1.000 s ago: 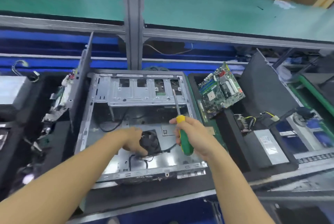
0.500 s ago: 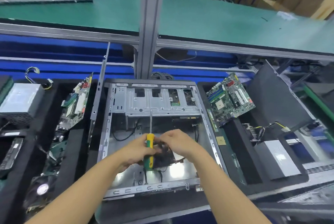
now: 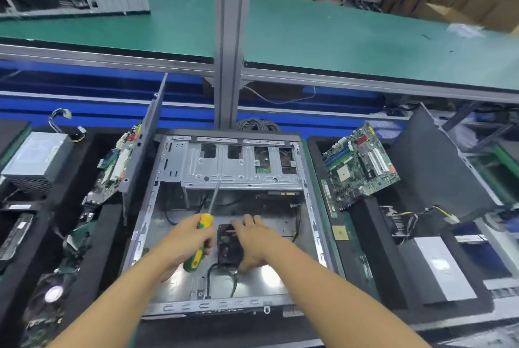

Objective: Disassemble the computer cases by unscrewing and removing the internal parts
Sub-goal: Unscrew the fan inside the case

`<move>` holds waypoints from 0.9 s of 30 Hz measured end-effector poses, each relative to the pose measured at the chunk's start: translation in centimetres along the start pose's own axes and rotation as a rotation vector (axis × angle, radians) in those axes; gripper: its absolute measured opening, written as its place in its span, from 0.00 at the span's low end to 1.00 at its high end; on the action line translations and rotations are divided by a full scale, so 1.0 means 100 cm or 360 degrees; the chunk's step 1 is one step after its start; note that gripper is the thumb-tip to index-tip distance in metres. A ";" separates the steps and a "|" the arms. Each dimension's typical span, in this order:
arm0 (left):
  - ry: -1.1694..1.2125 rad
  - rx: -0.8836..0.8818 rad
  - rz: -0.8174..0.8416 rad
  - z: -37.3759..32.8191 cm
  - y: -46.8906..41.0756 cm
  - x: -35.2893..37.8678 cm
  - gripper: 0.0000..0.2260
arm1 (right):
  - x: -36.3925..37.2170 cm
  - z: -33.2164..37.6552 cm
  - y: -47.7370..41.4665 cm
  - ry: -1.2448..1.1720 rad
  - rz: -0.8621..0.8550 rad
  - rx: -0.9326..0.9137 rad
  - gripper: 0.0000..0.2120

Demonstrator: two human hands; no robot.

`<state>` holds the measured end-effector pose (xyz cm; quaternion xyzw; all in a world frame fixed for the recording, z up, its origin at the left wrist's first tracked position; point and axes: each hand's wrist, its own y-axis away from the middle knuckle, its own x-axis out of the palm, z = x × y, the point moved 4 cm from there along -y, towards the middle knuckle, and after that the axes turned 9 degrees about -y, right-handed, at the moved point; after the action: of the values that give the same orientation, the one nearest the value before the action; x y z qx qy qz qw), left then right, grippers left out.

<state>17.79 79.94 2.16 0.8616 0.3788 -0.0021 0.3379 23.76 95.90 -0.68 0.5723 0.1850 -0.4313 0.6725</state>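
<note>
the small black square fan [image 3: 229,246] sits on the floor of the grey metal computer case [image 3: 213,305], near its front rail; the yellow-and-green screwdriver [image 3: 205,221] has passed into the grip of the left hand [image 3: 185,243], freeing the right hand [image 3: 255,238], which now clasps the fan, likely for lifting out

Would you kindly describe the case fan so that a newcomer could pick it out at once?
Find the open grey computer case in the middle, below the upright aluminium post. On its floor, near the front, the right hand holds a small square black fan. Unlike the bare metal around it, it is black and trails a dark cable.
</note>
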 end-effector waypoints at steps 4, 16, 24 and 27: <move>-0.0141 0.0030 0.0055 -0.017 -0.002 0.009 0.03 | -0.020 -0.022 0.046 -0.0659 -0.0083 -0.0145 0.53; -0.0074 0.0502 0.0513 -0.145 0.019 0.079 0.27 | -0.094 -0.099 0.144 -0.2249 -0.0823 -0.0776 0.46; 0.0409 0.0246 0.0573 -0.167 0.010 0.156 0.27 | -0.094 -0.122 0.179 -0.1791 -0.1055 -0.0506 0.47; 0.0350 0.0247 0.0616 -0.163 0.001 0.180 0.28 | -0.085 -0.138 0.195 -0.1970 -0.0905 -0.0501 0.46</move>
<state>26.56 101.15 10.09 0.9366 0.2397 0.1274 0.2215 37.81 111.28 13.66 0.0464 -0.0291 -0.8054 0.5902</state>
